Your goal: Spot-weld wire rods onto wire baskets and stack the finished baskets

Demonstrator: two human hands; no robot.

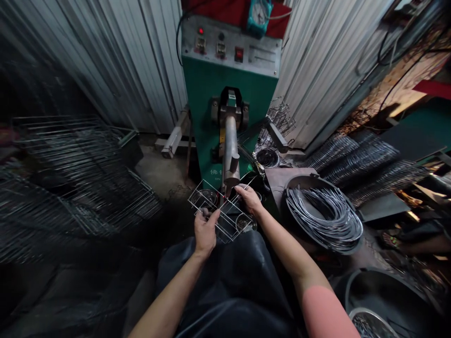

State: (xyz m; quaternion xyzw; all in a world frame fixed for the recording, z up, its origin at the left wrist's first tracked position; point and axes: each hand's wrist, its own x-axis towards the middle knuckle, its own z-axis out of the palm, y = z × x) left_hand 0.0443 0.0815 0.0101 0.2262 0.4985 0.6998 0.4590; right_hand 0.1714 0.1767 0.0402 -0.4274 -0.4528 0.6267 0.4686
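Stacked wire racks (70, 173) lie in a dim heap at far left. The left hand (206, 232) grips a rectangular wire frame (225, 211) at its near edge, and the frame sits just under the tip of a metal arm (230, 145) on a green machine (211, 103), apparently a spot welder. The right hand (249, 198) clasps the frame's far edge. Further right, coiled steel wire (324, 216) rests in a black pan (303, 180).

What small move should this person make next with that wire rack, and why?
Probably nudge the wire rack a little so its wires sit squarely beneath the metal arm's tip: the left hand and right hand both grip the rack, and the tip points down at it.
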